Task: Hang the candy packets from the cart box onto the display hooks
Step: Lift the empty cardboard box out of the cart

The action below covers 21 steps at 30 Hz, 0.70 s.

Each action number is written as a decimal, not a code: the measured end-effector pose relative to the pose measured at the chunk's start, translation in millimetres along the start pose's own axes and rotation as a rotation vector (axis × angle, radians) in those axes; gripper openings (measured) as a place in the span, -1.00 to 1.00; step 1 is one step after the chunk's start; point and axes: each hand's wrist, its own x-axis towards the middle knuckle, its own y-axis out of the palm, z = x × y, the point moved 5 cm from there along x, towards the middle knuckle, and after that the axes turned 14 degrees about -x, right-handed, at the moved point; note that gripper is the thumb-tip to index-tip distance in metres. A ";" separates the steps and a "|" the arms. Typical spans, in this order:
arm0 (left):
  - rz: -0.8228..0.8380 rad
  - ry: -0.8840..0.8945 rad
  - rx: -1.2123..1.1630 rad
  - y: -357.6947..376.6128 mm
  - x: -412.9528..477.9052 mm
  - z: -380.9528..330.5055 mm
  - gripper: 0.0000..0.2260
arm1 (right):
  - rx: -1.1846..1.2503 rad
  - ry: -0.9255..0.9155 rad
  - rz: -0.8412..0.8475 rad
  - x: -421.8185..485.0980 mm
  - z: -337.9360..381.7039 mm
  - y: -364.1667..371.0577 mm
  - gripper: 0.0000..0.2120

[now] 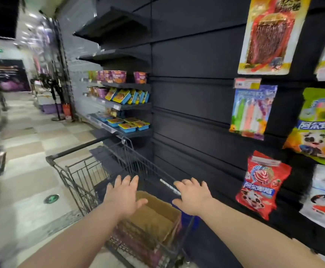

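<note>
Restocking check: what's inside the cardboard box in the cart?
The cardboard box shows bare brown inner walls at its far end. Nearer, purplish packets show blurred behind the cart wire; the left hand covers part.

Brown cardboard box (157, 215), red candy packet (262, 184), black display wall (192, 97)

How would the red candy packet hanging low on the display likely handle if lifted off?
The red candy packet has wavy, crinkled edges, so it is probably floppy film, not stiff. It hangs tilted from its top, so it is likely light and would swing if nudged. Its glossy surface may be slightly slippery.
</note>
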 end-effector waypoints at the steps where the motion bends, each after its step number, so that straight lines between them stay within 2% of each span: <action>1: 0.001 -0.009 0.007 0.6 13.5 3.1 -0.23 | 0.002 -0.010 0.002 14.4 -1.0 2.1 -0.38; 11: 0.067 -0.052 0.065 22.6 143.6 -0.1 -0.25 | 0.035 -0.060 0.085 144.3 -34.0 30.1 -0.39; 21: 0.166 -0.047 0.060 64.1 217.9 17.8 -0.24 | 0.078 -0.072 0.171 209.4 -43.8 70.0 -0.39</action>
